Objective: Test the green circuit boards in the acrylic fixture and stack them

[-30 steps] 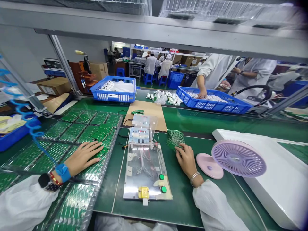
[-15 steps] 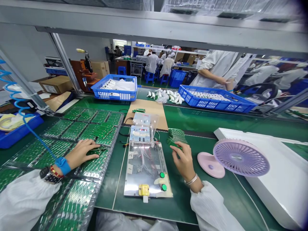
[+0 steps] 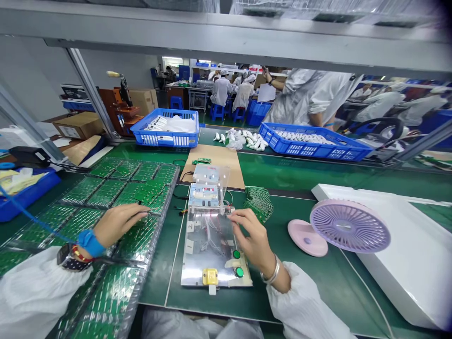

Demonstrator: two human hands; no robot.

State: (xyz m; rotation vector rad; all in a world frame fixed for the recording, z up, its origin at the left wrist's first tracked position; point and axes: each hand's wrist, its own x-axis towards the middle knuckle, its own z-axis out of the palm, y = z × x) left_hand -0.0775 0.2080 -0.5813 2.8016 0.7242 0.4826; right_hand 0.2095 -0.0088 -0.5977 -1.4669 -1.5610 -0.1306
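My left hand [image 3: 118, 227] is over the tray of green circuit boards [image 3: 136, 242]. Its thumb and fingers pinch the edge of a thin circuit board [image 3: 154, 212], mostly hidden by the hand. In front of me lies a test fixture [image 3: 208, 249] with a metal top, two green buttons and a yellow block. Its clear hinged cover [image 3: 224, 181] stands raised at the far end. My right hand [image 3: 251, 238] reaches over the fixture's right edge, fingertips near the cover's hinge, thumb and fingers slightly apart. Beyond it a fanned stack of green circuit boards [image 3: 259, 202] lies on the mat.
A purple fan [image 3: 349, 226] and a white tray [image 3: 399, 263] stand at right. Blue baskets [image 3: 164, 136] of white parts line the back, with loose white parts [image 3: 243, 140] between. A coiled blue cord [image 3: 31, 219] runs to my left wrist. A co-worker [image 3: 300, 99] stands behind the right basket.
My right hand has moved left, from beside the stack of boards to the fixture's upper right edge. My left hand's fingertips have closed together. The co-worker has raised one hand.
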